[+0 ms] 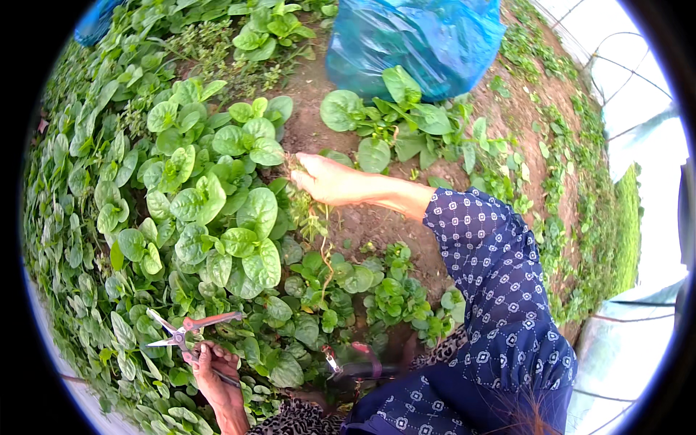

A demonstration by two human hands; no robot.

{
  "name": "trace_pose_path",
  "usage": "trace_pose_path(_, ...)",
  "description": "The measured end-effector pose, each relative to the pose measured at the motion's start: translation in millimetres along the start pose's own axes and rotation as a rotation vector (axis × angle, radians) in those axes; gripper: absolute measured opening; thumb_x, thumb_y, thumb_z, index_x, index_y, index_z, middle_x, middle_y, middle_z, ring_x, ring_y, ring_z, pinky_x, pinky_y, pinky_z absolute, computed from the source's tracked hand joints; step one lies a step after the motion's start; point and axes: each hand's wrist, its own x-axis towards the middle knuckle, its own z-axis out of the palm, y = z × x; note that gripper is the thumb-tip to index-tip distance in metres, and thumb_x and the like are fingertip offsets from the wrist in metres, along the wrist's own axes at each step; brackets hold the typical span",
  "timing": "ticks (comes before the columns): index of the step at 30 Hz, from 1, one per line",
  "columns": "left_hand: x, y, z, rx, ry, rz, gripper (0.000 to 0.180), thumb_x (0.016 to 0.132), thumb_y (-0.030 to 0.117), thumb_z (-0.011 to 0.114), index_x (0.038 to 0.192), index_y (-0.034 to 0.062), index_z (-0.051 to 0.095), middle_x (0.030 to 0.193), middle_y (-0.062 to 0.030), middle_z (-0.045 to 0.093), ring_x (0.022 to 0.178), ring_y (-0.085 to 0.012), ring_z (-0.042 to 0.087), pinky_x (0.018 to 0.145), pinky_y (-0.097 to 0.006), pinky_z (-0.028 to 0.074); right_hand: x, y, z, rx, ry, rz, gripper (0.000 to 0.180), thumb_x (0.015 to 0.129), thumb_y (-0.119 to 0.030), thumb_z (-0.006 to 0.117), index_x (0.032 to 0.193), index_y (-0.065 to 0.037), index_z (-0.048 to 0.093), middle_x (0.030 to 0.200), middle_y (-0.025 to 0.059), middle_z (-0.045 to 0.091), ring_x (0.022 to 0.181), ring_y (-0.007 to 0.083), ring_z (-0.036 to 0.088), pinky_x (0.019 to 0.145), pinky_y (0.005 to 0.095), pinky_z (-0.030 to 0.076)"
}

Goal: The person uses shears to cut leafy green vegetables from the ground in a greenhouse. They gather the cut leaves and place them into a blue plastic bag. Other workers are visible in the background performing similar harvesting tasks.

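At the lower left my left hand point(217, 373) is closed on a handle of the pruning shears point(190, 326). Their blades are spread apart, pointing left over the leaves, and the other reddish handle sticks out to the right. My right hand point(328, 180) reaches in from the right, its fingers pinched on a bunch of weeds point(310, 216) at the edge of the leafy green plants point(232, 217). A thin pale stem point(328, 257) hangs below that hand. Exactly what lies between the fingertips is partly hidden.
A full blue plastic bag point(417, 47) stands on the soil beyond my right hand, behind a broad-leaved plant point(406, 119). Another blue bag point(94, 22) shows at the far left. Brown soil point(370, 228) runs between the planted rows, and pale sheeting point(631, 94) borders the right side.
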Motion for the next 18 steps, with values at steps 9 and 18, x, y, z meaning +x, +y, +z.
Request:
trace_pose_path(9,-0.8,-4.4,35.4,0.004,-0.303,0.120,0.012,0.099,0.018,0.055,0.101,0.0065,0.058,0.082,-0.0014,0.056,0.071,-0.0128,0.053,0.066,-0.028,0.049,-303.7,90.2,-90.8,0.935,0.362,0.566,0.028,0.097,-0.025,0.058,0.112,-0.002,0.057,0.107,0.0094,0.060,0.089,0.0192,0.054,0.085,0.0401,0.049)
trace_pose_path(18,15.8,-10.5,44.6,0.041,-0.128,0.082,0.011,0.097,0.019,0.059,0.102,0.0083,0.058,0.081,-0.0003,0.056,0.071,-0.0122,0.053,0.067,-0.029,0.048,-756.1,95.7,-249.0,0.320,2.223,0.366,0.070,0.094,-0.033,0.063,0.129,0.021,0.035,0.127,0.0300,0.047,0.104,0.0381,0.063,0.083,0.0369,0.062)
